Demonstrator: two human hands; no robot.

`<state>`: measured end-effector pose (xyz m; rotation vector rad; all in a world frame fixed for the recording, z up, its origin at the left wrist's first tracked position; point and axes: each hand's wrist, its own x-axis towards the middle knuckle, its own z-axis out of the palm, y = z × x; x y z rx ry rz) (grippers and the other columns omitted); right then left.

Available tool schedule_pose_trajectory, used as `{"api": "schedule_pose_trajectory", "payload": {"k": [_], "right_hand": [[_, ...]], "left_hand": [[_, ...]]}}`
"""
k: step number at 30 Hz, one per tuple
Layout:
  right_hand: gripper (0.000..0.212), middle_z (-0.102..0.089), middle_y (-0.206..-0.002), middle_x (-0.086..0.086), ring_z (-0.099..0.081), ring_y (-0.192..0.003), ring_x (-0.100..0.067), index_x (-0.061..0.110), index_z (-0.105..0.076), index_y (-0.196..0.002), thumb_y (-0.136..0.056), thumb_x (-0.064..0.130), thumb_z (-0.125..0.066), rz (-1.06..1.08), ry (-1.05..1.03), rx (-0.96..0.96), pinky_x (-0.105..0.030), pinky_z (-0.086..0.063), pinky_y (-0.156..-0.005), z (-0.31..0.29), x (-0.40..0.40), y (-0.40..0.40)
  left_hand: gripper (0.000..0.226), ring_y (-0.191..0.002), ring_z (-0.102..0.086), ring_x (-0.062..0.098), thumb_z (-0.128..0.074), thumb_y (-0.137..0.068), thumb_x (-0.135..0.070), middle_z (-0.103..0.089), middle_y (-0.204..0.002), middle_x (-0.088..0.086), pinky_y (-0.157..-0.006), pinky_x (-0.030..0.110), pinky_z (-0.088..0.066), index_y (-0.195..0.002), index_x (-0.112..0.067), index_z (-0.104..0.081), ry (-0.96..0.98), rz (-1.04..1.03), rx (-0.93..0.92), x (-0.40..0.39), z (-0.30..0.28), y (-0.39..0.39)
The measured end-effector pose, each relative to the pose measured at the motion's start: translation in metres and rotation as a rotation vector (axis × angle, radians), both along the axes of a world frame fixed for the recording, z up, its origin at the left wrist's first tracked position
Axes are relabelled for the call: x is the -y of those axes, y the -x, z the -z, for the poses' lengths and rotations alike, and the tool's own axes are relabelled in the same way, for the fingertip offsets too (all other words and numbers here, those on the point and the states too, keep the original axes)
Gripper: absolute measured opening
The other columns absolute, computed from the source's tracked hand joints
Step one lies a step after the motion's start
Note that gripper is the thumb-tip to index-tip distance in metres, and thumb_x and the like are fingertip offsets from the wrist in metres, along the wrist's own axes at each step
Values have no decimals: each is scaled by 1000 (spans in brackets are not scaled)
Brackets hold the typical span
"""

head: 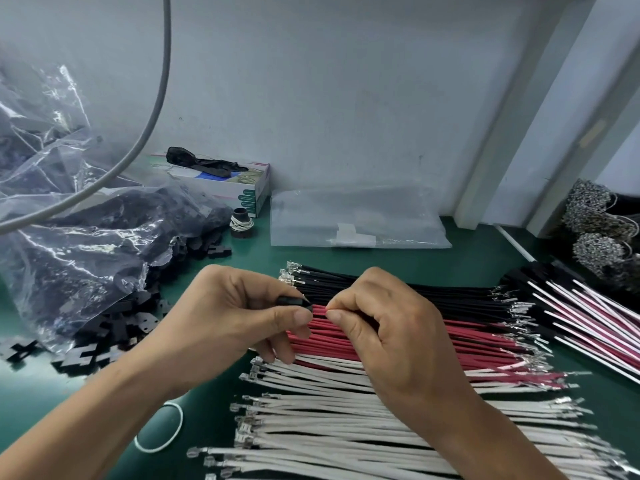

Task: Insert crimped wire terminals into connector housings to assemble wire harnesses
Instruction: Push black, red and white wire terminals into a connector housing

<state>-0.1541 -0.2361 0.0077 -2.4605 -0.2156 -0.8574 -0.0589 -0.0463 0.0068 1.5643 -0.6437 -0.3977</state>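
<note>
My left hand pinches a black connector housing between thumb and curled fingers, and my right hand pinches something thin just beside its opening; I cannot tell what. Both hover over red wires, between black wires and white wires on the green table.

Black wires, red wires, white wires, green table, black housing
</note>
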Motion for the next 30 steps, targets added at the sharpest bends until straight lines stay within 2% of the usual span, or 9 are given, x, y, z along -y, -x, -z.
{"api": "schedule_pose_trajectory", "payload": {"k": [4,9,12,14,16,18,20,24,30], "right_hand": [[12,-57,-83,13,-56,-76,-5,19,-70,-84,-94,24,-64,-20,-38,-1,-20,-46,-68,-1,-2,1],[15,-59,-80,16,-57,-71,-5,32,-74,-86,-91,40,-63,129,179,29,-28,-49,-55,-14,13,3],[11,-58,-81,15,-54,-78,-9,29,-74,-86,-90,35,-66,170,278,85,-27,-46,-60,-17,10,8],[7,-55,-83,16,-52,-80,-7,30,-72,-85,-88,36,-69,109,263,95,-25,-44,-64,-20,9,13],[14,-57,-84,18,-57,-81,-6,31,-72,-84,-85,46,-70,-82,192,-111,-26,-47,-68,-25,6,17],[30,-59,-92,22,-59,-88,0,39,-70,-96,-79,63,-65,-211,202,-471,-26,-49,-74,-23,-3,18],[41,-56,-100,26,-55,-94,6,45,-63,-108,-75,69,-64,-233,279,-576,-23,-47,-81,-15,-7,17],[24,-57,-99,25,-54,-90,5,40,-66,-99,-81,56,-70,-228,223,-558,-17,-40,-75,-13,-10,14],[9,-57,-94,22,-52,-86,4,34,-62,-91,-88,42,-58,-194,250,-508,-14,-36,-70,-11,-9,17]], "left_hand": [[22,-57,-73,26,-83,-73,-28,-77,-77,16,-49,25,-56,-87,-11,-82,31,15,7,0,-1,0],[19,-53,-71,22,-83,-70,-29,-78,-75,12,-46,20,-52,-87,-19,-83,48,-60,47,9,1,3],[16,-51,-70,20,-82,-72,-28,-78,-76,10,-46,22,-54,-87,-23,-83,58,-93,50,11,3,5],[14,-51,-68,20,-81,-74,-27,-79,-77,10,-48,26,-56,-87,-22,-83,62,-114,42,9,4,3],[11,-50,-67,20,-81,-76,-23,-78,-76,11,-46,24,-54,-87,-18,-82,76,-145,38,6,5,0],[9,-48,-65,18,-82,-77,-21,-78,-75,11,-44,21,-50,-86,-18,-82,78,-174,48,6,5,-2],[9,-47,-65,18,-82,-77,-21,-78,-75,11,-43,21,-49,-85,-18,-82,74,-184,56,7,7,-3],[9,-49,-66,20,-82,-78,-22,-78,-75,10,-43,19,-47,-87,-19,-82,66,-188,77,7,9,-4],[13,-50,-66,22,-82,-77,-25,-78,-77,10,-45,21,-51,-88,-20,-82,64,-171,62,7,9,-3]]}}
